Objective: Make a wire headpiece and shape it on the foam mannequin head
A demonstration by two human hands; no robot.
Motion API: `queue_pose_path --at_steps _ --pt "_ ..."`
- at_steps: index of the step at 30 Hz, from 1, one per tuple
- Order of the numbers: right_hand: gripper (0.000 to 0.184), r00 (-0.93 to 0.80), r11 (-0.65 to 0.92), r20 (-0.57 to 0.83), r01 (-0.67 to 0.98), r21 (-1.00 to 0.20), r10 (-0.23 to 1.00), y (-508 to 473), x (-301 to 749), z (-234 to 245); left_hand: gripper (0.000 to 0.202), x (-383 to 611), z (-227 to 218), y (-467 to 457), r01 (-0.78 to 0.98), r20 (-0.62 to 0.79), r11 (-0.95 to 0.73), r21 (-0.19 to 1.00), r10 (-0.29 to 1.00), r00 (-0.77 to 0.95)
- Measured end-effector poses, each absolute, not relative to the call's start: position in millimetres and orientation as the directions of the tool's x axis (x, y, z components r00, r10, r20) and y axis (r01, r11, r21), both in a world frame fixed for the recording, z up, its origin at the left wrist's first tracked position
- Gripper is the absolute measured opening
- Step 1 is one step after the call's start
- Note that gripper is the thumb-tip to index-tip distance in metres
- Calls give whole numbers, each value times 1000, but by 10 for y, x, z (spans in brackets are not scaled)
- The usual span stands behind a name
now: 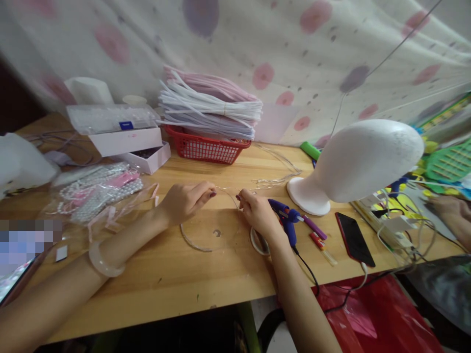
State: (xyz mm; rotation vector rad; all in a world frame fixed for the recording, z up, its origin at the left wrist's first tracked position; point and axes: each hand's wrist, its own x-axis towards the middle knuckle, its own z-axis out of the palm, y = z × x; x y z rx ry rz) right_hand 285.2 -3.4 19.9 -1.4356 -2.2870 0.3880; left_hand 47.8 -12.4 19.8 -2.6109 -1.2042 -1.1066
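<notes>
Head view: curled left hand [186, 201] and right hand [257, 212] pinch clear hoop [195, 243]

A thin, see-through plastic headband [195, 246] is lying as an open hoop on the wooden table [176, 279], its lower curve resting on the wood and its upper arc lifting slightly. The left hand [186, 201] is pinching one side of that upper arc and the right hand [259, 215] is pinching the other, with only a short span of band showing between the fingertips.
</notes>
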Motion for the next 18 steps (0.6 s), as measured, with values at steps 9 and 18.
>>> queue_pose_path --at_steps 9,18 --pt "17 -386 429 189 790 -437 903 -42 2856 223 42 193 35 -296 819 477 -554 152 766 430" --pt "18 -386 427 184 791 -437 904 -37 2842 202 31 93 21 -418 810 245 -436 393 898 364"
